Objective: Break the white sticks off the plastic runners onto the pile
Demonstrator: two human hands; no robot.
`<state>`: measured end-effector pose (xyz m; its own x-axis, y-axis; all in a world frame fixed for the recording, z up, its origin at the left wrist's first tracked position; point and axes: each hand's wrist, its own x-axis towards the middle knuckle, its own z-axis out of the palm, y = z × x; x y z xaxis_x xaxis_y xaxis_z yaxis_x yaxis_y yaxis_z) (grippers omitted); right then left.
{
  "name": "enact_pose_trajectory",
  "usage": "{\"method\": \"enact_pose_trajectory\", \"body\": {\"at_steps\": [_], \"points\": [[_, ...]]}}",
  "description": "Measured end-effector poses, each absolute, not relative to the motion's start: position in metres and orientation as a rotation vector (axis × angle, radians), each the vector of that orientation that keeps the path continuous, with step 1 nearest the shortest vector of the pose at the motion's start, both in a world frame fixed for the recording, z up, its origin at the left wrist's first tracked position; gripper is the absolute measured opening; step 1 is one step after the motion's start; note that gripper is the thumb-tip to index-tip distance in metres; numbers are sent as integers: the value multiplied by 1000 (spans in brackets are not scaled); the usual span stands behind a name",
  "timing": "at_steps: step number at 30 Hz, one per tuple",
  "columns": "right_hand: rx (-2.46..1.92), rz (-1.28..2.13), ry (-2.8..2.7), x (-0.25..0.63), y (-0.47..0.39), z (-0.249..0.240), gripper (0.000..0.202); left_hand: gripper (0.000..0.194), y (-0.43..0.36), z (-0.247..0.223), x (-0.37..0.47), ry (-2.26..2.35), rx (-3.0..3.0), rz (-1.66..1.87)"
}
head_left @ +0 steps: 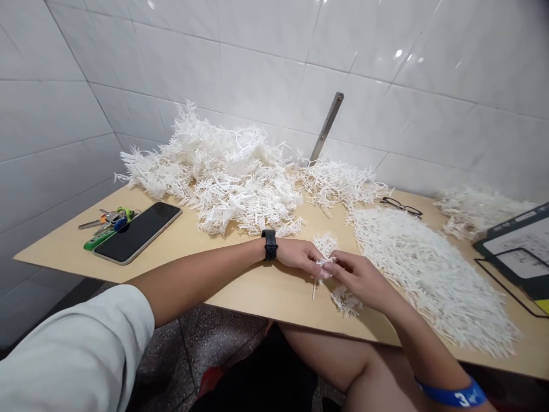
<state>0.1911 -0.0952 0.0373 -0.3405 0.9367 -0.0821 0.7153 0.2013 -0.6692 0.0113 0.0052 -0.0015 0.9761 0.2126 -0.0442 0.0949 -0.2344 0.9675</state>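
Over the near part of the board, my left hand (299, 255) and my right hand (362, 278) meet fingertip to fingertip. Both are closed in a pinch on a small white branched plastic piece (329, 260), mostly hidden by the fingers. One thin white stem hangs below the left fingertips. Just behind the hands lies a little clump of white strands (325, 242), and another small clump (345, 301) rests under my right hand. To the right spreads a flat, dense layer of the same white pieces (424, 269).
A large white heap (231, 171) covers the back of the wooden board (240, 286). On the left lie a phone (139, 232) and keys (112, 218). Glasses (402, 207), a metal bar (326, 129) and a dark-framed stand (521, 252) are toward the back and right.
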Motion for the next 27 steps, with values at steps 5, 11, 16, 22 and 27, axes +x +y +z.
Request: {"method": "enact_pose_trajectory", "body": {"at_steps": [5, 11, 16, 22, 27], "points": [[-1484, 1202, -2074, 199, -96, 35, 49, 47, 9, 0, 10, 171, 1805, 68], [-1495, 982, -2050, 195, -99, 32, 38, 48, 9, 2, 11, 141, 1803, 30], [-1437, 975, -2087, 192, -101, 30, 45, 51, 5, 7, 12, 181, 1734, -4], [-1403, 1076, -2115, 200, -99, 32, 41, 48, 6, 7, 10, 200, 1659, 43], [-1449, 952, -1985, 237, -98, 35, 38, 49, 18, -1, 0, 278, 1574, 187]]}}
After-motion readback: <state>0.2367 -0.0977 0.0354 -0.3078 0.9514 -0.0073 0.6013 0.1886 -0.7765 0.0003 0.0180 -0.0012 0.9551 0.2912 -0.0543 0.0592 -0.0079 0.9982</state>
